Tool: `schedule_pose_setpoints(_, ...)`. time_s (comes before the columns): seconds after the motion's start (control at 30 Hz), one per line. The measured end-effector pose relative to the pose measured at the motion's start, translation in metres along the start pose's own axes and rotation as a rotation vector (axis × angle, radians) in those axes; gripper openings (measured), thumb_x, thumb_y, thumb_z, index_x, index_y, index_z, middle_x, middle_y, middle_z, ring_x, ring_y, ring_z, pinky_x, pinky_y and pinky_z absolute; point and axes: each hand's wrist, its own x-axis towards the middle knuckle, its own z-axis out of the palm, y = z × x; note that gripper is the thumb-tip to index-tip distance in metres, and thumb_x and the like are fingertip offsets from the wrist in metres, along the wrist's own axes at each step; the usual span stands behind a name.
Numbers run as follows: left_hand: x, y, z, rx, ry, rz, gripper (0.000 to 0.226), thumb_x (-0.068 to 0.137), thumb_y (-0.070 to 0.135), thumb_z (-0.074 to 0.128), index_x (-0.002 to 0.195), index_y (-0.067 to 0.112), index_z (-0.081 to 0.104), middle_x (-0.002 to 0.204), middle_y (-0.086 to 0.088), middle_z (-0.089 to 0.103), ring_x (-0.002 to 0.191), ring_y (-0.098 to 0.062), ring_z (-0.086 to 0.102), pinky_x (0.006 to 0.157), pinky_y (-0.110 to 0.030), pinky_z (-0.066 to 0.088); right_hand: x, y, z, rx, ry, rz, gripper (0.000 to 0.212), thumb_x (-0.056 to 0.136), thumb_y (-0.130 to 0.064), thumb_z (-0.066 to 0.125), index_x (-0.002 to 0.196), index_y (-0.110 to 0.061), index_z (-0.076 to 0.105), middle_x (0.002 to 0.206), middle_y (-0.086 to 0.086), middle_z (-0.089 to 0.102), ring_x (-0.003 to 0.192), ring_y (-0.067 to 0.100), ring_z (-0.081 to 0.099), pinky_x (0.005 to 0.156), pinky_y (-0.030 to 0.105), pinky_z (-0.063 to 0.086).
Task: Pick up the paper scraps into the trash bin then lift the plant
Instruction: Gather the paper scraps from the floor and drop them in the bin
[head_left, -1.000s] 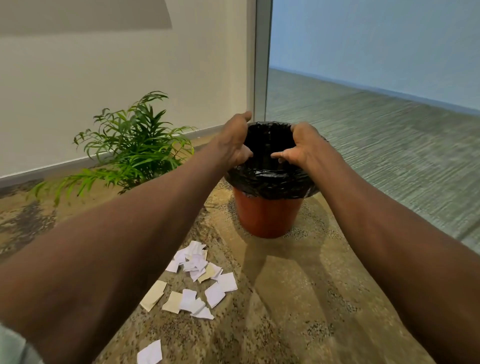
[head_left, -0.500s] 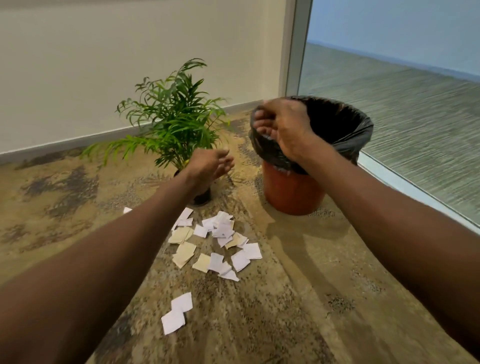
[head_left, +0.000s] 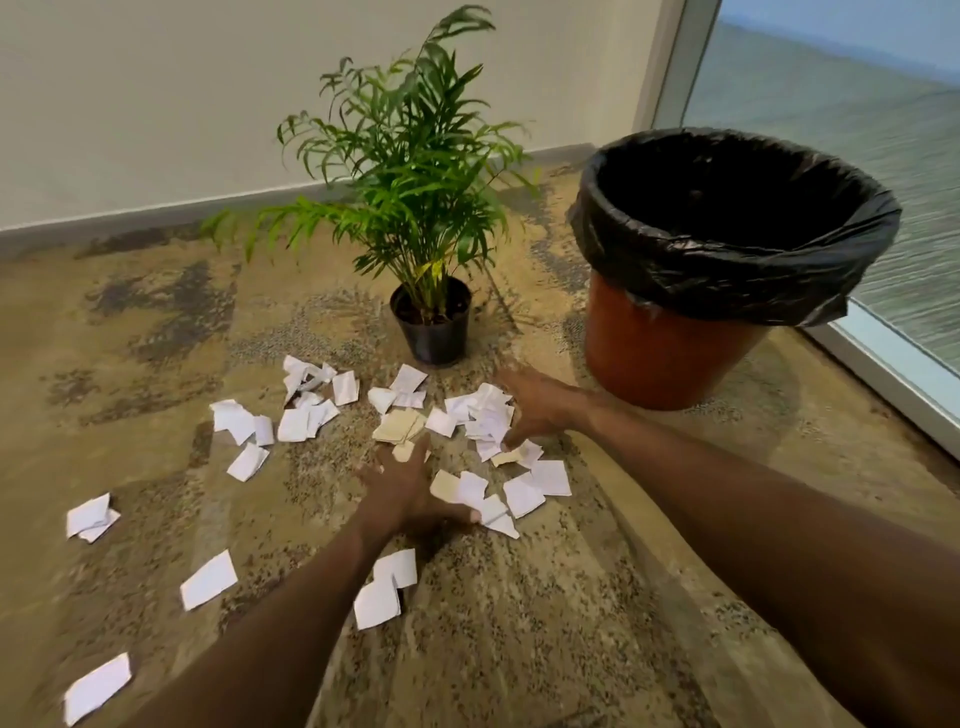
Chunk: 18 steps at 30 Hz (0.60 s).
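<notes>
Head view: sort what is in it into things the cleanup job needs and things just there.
Needed for the job:
- paper scraps on the carpet
- trash bin with black liner
- plant in its black pot
- left hand and right hand, both at the scraps

Just there:
- carpet
- wall
- glass partition

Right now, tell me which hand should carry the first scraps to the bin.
Right. The right hand already rests on the densest paper scraps and lies nearer the trash bin; the left hand is farther away.
</notes>
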Motion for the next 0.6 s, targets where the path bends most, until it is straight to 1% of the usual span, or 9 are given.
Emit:
schedule_pose_setpoints(0.03,0.0,0.003,0.005,0.022,-0.016,-0.022,0.146,0.039,0.089,0.068,0.154,0.036,-0.004,0.16,-0.025,-0.006,0.146,-0.049,-0.005,0.115,-0.066,0.01,0.006,0.0,0.005,-0.022,-0.024,0.004,0.111,0.071,-0.036,0.087,0.156,-0.024,0.018,0.164,0.008,0.019,0.147,0.032,0.027,0.114,0.043,0.037)
schedule_pose_setpoints(0.1,0.0,0.012,0.011,0.022,-0.027,-0.061,0.144,0.038,0.088,0.07,0.153,0.04,-0.004,0.155,-0.032,-0.021,0.14,-0.058,-0.017,0.109,-0.073,0.011,0.017,-0.001,0.013,-0.088,-0.072,0.007,0.124,0.065,-0.039,0.09,0.157,-0.028,0.008,0.166,0.007,0.008,0.15,0.034,0.019,0.114,0.047,0.035)
schedule_pose_setpoints(0.17,0.0,0.019,0.013,0.032,-0.018,-0.076,0.14,0.042,0.084,0.073,0.153,0.041,-0.002,0.151,-0.036,-0.025,0.135,-0.063,-0.02,0.105,-0.078,0.013,0.026,-0.005,0.017,-0.201,-0.128,-0.002,0.135,0.06,-0.045,0.092,0.157,-0.033,-0.001,0.167,0.009,-0.004,0.15,0.041,0.012,0.115,0.054,0.031)
schedule_pose_setpoints(0.23,0.0,0.023,0.015,0.057,-0.01,-0.092,0.138,0.045,0.082,0.074,0.152,0.042,-0.003,0.151,-0.036,-0.025,0.134,-0.065,-0.019,0.101,-0.081,0.014,0.033,-0.008,0.019,-0.3,-0.177,-0.015,0.139,0.056,-0.051,0.091,0.156,-0.039,-0.006,0.165,0.012,-0.016,0.149,0.049,0.003,0.115,0.061,0.028)
schedule_pose_setpoints(0.27,0.001,0.023,0.016,0.064,-0.007,-0.095,0.136,0.047,0.082,0.073,0.152,0.042,-0.003,0.151,-0.036,-0.025,0.134,-0.066,-0.018,0.1,-0.082,0.013,0.036,-0.009,0.02,-0.351,-0.196,-0.027,0.138,0.056,-0.054,0.09,0.155,-0.041,-0.006,0.164,0.014,-0.017,0.147,0.052,0.003,0.114,0.062,0.028)
schedule_pose_setpoints(0.37,0.004,0.021,0.022,0.06,0.018,-0.098,0.128,0.053,0.083,0.069,0.152,0.043,-0.002,0.152,-0.034,-0.024,0.135,-0.065,-0.018,0.1,-0.082,0.011,0.043,-0.01,0.023,-0.464,-0.215,-0.043,0.127,0.059,-0.059,0.086,0.154,-0.045,0.004,0.164,0.015,-0.007,0.146,0.052,0.01,0.109,0.062,0.033)
schedule_pose_setpoints(0.43,0.003,0.019,0.027,0.052,0.051,-0.082,0.116,0.06,0.081,0.066,0.152,0.044,0.005,0.155,-0.03,-0.019,0.137,-0.061,-0.016,0.102,-0.08,0.011,0.044,-0.012,0.025,-0.474,-0.18,-0.053,0.114,0.064,-0.056,0.085,0.153,-0.044,0.014,0.164,0.014,0.005,0.144,0.051,0.017,0.107,0.06,0.037)
schedule_pose_setpoints(0.5,-0.003,0.02,0.036,0.037,0.111,0.009,0.095,0.072,0.072,0.065,0.151,0.042,0.02,0.16,-0.023,-0.008,0.143,-0.053,-0.01,0.104,-0.076,0.012,0.043,-0.014,0.028,-0.5,-0.144,-0.072,0.101,0.07,-0.053,0.082,0.151,-0.042,0.022,0.162,0.014,0.011,0.141,0.05,0.023,0.107,0.057,0.039)
schedule_pose_setpoints(0.6,-0.018,0.026,0.049,0.007,0.288,0.153,0.059,0.087,0.05,0.063,0.141,0.031,0.046,0.157,-0.018,0.021,0.145,-0.042,0.012,0.113,-0.06,0.019,0.036,-0.012,0.034,-0.461,-0.12,-0.093,0.08,0.079,-0.042,0.079,0.145,-0.037,0.033,0.164,0.016,0.008,0.144,0.052,0.014,0.113,0.059,0.031)
